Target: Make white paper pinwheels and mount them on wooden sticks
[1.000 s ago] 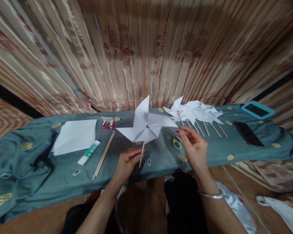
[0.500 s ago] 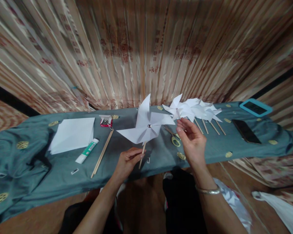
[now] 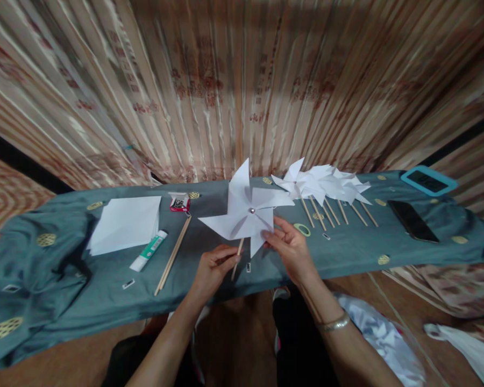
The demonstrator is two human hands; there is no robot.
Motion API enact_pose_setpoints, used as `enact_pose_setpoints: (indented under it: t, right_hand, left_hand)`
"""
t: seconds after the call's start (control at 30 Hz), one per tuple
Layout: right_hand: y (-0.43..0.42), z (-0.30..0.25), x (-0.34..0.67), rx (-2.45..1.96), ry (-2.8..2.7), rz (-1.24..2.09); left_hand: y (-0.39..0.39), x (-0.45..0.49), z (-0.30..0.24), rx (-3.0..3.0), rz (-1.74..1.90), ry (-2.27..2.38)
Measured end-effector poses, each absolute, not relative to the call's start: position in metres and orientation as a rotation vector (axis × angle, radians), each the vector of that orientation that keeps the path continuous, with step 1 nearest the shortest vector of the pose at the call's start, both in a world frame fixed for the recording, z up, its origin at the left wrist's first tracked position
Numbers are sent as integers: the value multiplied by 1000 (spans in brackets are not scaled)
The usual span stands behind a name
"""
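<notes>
A white paper pinwheel (image 3: 242, 217) with a silver pin at its centre stands upright before me, over the table. My left hand (image 3: 213, 271) pinches its thin wooden stick (image 3: 237, 260) below the blades. At the lower right blade, my right hand (image 3: 290, 247) has its thumb and fingers closed on the paper edge. Behind the pinwheel and my right hand, scissors (image 3: 302, 230) are mostly hidden, with one yellow-green handle loop showing. Several more white pinwheels (image 3: 325, 183) lie overlapping at the back right, sticks towards me.
On the green tablecloth (image 3: 105, 301) at left lie stacked white paper squares (image 3: 125, 223), a glue stick (image 3: 149, 250), loose wooden sticks (image 3: 172, 255) and a small red box of pins (image 3: 179, 203). A black phone (image 3: 413, 220) and a blue-framed device (image 3: 429, 180) lie at right.
My right hand has moved left and down from beside the pinwheel to its lower right blade. That blade now points downward. My left hand keeps its hold on the stick.
</notes>
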State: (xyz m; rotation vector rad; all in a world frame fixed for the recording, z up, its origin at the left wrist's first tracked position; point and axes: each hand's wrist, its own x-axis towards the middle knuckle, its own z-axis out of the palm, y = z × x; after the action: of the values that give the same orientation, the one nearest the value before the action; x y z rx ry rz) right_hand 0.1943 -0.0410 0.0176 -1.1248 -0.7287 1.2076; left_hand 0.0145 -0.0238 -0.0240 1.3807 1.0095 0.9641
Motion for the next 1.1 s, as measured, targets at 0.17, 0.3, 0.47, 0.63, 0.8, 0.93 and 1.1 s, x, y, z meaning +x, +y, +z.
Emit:
enact_pose_setpoints:
  t: [0.17, 0.3, 0.47, 0.63, 0.8, 0.93, 1.1]
  right_hand:
    - [-45, 19, 183, -1087, -704, 1328]
    - [-54, 23, 162, -1082, -711, 1427]
    - [-76, 25, 139, -1075, -776, 1566]
    - [-84, 18, 141, -1189, -926, 1499]
    - [-76, 8, 157, -1356, -1292, 1041]
    - [-68, 6, 165, -1409, -1352, 826]
    - [-58, 6, 172, -1414, -1322, 692]
  left_hand:
    - [-24, 16, -24, 1373, 971, 1005]
    - [-25, 17, -23, 1345, 981, 1011]
    - [-23, 12, -18, 1280, 1001, 1064]
    - [-21, 8, -15, 1281, 1007, 1082]
    - [-21, 13, -16, 1293, 1016, 1014]
    - [-19, 21, -16, 1252, 1051, 984]
    - [-19, 30, -11, 1221, 1066, 984]
